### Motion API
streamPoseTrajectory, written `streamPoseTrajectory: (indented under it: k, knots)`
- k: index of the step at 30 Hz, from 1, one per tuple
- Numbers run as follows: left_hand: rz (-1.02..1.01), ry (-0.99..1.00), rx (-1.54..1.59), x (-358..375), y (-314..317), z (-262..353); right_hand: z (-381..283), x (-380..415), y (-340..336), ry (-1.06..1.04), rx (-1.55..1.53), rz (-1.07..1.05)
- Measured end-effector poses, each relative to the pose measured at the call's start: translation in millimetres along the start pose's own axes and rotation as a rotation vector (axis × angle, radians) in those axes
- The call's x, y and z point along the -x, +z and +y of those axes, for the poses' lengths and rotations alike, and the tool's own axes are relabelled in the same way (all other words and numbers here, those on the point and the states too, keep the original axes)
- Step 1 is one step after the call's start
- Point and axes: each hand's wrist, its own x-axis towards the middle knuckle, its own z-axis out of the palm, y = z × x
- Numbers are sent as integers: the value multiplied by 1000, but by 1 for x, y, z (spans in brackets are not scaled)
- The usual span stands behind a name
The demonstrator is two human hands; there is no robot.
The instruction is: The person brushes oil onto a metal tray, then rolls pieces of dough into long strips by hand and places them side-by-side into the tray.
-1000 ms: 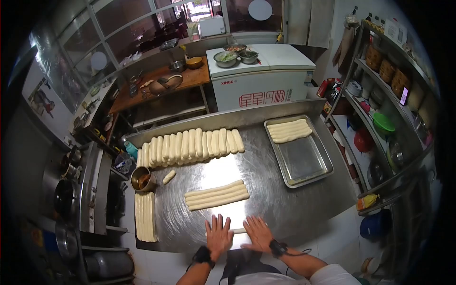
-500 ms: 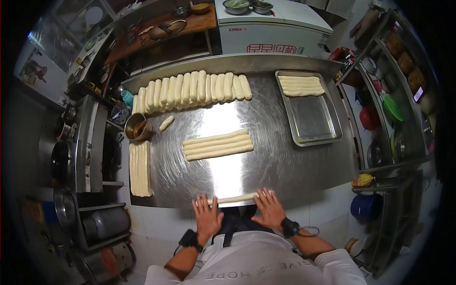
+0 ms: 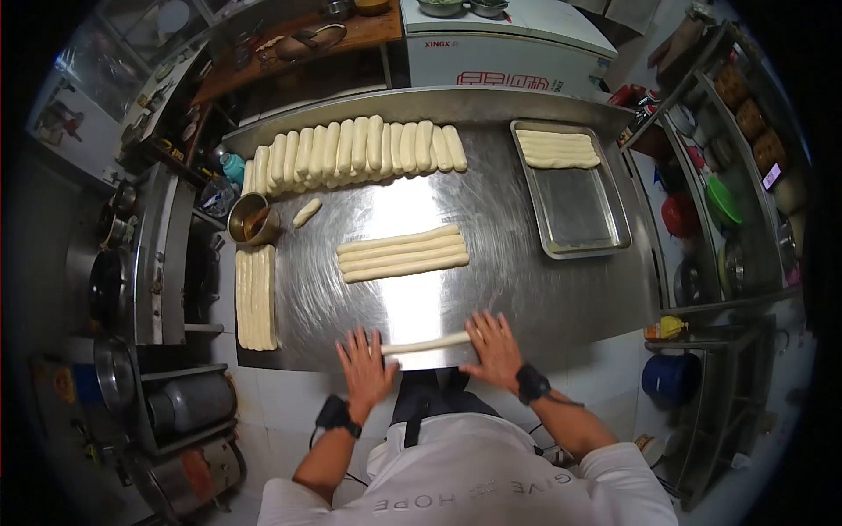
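A thin dough strip [image 3: 427, 343] lies along the near edge of the steel table. My left hand [image 3: 365, 369] rests flat over its left end, fingers spread. Over the right end lies my right hand [image 3: 494, 352], also flat with its fingers apart. The ends of the strip are hidden under both hands. Just beyond, several dough ropes lie side by side as a flat block [image 3: 403, 254]. A large pile of short, thick dough pieces [image 3: 351, 153] is stacked along the back left.
The steel table [image 3: 517, 298] also bears a metal tray [image 3: 574, 210] holding dough ropes [image 3: 559, 150] at the right. On the left are a metal pot [image 3: 253, 219], a small dough scrap [image 3: 307, 212] and another dough block [image 3: 256, 298]. Shelves [image 3: 702, 175] stand to the right.
Both hands have moved forward from the table's near edge, and the dough strip has rolled forward with them. The view has shifted slightly.
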Motion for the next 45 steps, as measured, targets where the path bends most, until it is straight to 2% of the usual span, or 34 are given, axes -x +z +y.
streamPoseTrajectory:
  k: [1, 2, 6, 8, 9, 11, 14, 15, 17, 19, 23, 25, 26, 28, 29, 31, 33, 34, 36, 40, 42, 45]
  knots:
    - [21, -51, -7, -25, -5, -6, 6, -21, -11, 15, 27, 14]
    - [174, -70, -87, -48, 2, -16, 13, -38, -20, 15, 27, 17]
    - [185, -94, 135, -62, -24, -35, 27, -54, -36, 46, -120, 91]
    - [80, 26, 152, -48, -34, -34, 31, -50, -34, 60, -170, 113]
    - [71, 26, 156, -47, -29, -38, 31, -47, -31, 62, -193, 145]
    - [154, 152, 265, -55, -19, -48, 35, -48, -25, 61, -211, 180]
    - [230, 117, 346, -76, -18, -59, 41, -63, -25, 94, -280, 131]
    - [227, 115, 347, -85, -24, -61, 41, -74, -35, 85, -256, 199]
    - [366, 132, 376, -103, -42, -62, 41, -98, -40, 81, -235, 262]
    - [352, 106, 408, -114, -40, -68, 43, -121, -35, 68, -301, 362]
    - [378, 98, 452, -122, -31, -81, 39, -123, -19, 101, -402, 422]
    - [361, 78, 492, -119, -24, -83, 40, -113, -10, 310, -237, 551]
    - [347, 13, 571, -121, -22, -83, 43, -115, -5, 314, -230, 549]
    - [332, -46, 655, -126, -21, -82, 42, -122, -3, 572, -560, 444]
    - [323, -106, 699, -128, -21, -81, 42, -130, -2, 575, -554, 447]
    - [311, -162, 746, -134, -25, -78, 44, -144, 0, 624, -781, 394]
    - [266, -303, 776, -138, -29, -78, 47, -144, -1, 618, -685, 423]
    - [265, -302, 780, -139, -31, -77, 48, -145, -1, 606, -592, 447]
    - [265, -365, 792, -140, -32, -77, 48, -148, -1, 627, -596, 456]
    - [189, -261, 848, -153, -9, -79, 44, -164, 4, 690, -664, 427]
    - [278, -441, 848, -155, -7, -79, 42, -165, 0, 719, -615, 437]
    - [265, -549, 894, -165, -4, -85, 37, -177, 0, 718, -508, 458]
